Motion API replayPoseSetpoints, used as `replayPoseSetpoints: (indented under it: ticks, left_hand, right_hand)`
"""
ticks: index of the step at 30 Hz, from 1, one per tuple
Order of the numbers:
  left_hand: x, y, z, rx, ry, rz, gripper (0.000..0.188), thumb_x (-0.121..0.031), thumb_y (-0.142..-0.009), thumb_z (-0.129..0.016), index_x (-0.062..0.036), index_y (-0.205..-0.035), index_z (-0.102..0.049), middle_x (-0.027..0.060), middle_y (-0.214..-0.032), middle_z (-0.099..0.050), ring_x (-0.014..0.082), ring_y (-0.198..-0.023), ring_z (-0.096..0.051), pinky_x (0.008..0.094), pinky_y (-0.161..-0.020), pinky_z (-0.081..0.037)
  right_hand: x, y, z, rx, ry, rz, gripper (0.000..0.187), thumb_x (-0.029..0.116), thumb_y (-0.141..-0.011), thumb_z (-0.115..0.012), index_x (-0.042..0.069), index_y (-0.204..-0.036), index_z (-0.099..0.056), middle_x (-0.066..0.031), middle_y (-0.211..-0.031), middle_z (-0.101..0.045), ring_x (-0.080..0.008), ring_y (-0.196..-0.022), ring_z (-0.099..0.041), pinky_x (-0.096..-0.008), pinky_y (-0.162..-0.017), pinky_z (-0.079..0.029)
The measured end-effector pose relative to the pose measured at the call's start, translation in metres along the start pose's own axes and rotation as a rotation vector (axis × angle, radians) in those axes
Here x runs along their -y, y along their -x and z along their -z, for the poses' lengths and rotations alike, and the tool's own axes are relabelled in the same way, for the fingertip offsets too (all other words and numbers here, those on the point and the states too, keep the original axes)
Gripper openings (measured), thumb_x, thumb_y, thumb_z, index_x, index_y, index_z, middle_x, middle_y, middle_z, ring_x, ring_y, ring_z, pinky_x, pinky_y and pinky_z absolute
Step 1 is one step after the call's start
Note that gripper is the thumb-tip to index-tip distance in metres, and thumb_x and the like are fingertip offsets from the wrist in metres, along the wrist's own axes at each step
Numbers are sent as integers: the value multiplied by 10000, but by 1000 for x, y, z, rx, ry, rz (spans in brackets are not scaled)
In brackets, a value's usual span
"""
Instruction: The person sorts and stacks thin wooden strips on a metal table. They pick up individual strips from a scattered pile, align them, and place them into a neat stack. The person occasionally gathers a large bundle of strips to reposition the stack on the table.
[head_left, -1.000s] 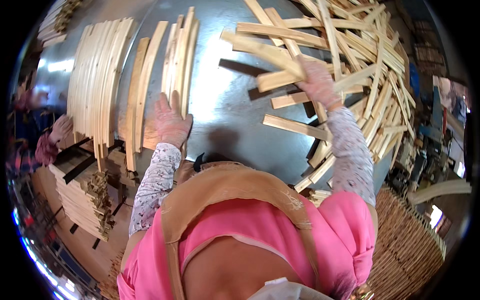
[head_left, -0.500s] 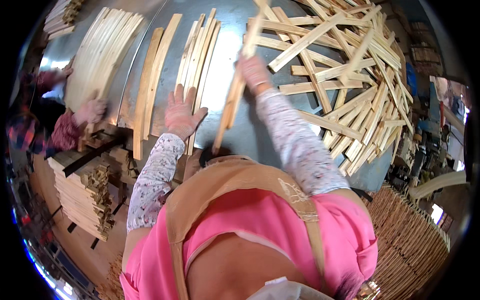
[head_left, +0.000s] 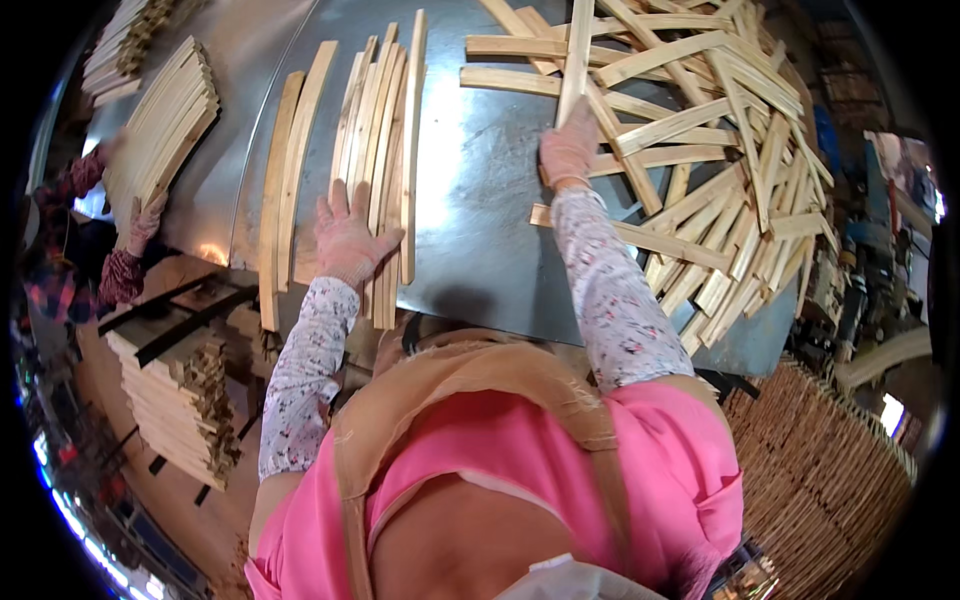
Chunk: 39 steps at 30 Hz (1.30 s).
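Note:
My gloved left hand lies flat with fingers spread over the near part of a row of narrow wooden slats. A single slat stands slightly apart along the right side of that row, close to my thumb. At the edge of a jumbled slat pile, my gloved right hand is closed around the near end of a wooden slat, which points away from me. The fingers' undersides are hidden.
A metal-topped table carries everything. Two slats lie left of the row. Farther left, a co-worker's gloved hand holds a slat bundle. Stacked wood stands below at left, and more bundled slats at lower right.
My right hand has moved right to the pile and holds a slat there. Another slat now lies right of the row under my left hand. The co-worker's bundle has shifted left.

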<state>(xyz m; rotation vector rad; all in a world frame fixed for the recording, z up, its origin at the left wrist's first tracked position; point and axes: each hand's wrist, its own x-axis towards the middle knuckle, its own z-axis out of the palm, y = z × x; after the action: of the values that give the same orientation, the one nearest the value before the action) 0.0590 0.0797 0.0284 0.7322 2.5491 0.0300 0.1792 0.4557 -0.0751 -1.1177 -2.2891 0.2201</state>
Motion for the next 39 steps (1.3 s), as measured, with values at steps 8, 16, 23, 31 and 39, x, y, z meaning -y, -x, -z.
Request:
replayPoseSetpoints:
  ticks: [8,16,23,31,39]
  left_hand:
    - [15,-4,-21,-54,23,36,1155,-662,-788,-806,-160,-1711,-328,238,-1777,-189,542,-1611,-176,610,-1290,-276]
    - [6,-3,-19,24,-209,50,1191,-672,-791,-804,-215,-1738,-245,194,-1786,-194,511,-1629,-169,616,-1276,-268]
    - [14,2,-11,30,-112,28,1156,-661,-809,-793,-187,-1732,-282,192,-1778,-232,472,-1642,-160,612,-1291,-213]
    - [43,-35,110,-666,-225,-913,625,-302,-873,-747,-202,-1474,-609,52,-1544,-573,279,-1495,-483,507,-1259,-376]
    - [181,2,100,-198,-358,-389,565,-343,-922,-762,-212,-1447,-600,76,-1236,-708,273,-1190,-682,457,-913,-583]
  right_hand:
    - [86,178,77,713,-473,69,806,285,-924,-712,34,-1625,-406,-303,-1372,-608,-500,-1257,-601,-529,-1127,-487]
    - [202,106,37,876,-264,-35,976,438,-911,-774,-93,-1606,-340,-340,-1367,-620,-448,-1262,-642,-518,-1091,-526]
    - [161,91,32,821,-1004,-492,660,114,-929,-647,-135,-1516,-477,-208,-1121,-721,-355,-1062,-726,-423,-1008,-598]
    - [182,59,125,1420,-1075,-414,616,293,-1051,-622,32,-1592,-487,-141,-1104,-737,-198,-788,-727,-348,-719,-613]
    - [141,48,92,1138,-1015,-692,377,303,-1069,-629,25,-1324,-643,-188,-1021,-725,-276,-889,-708,-405,-771,-611]
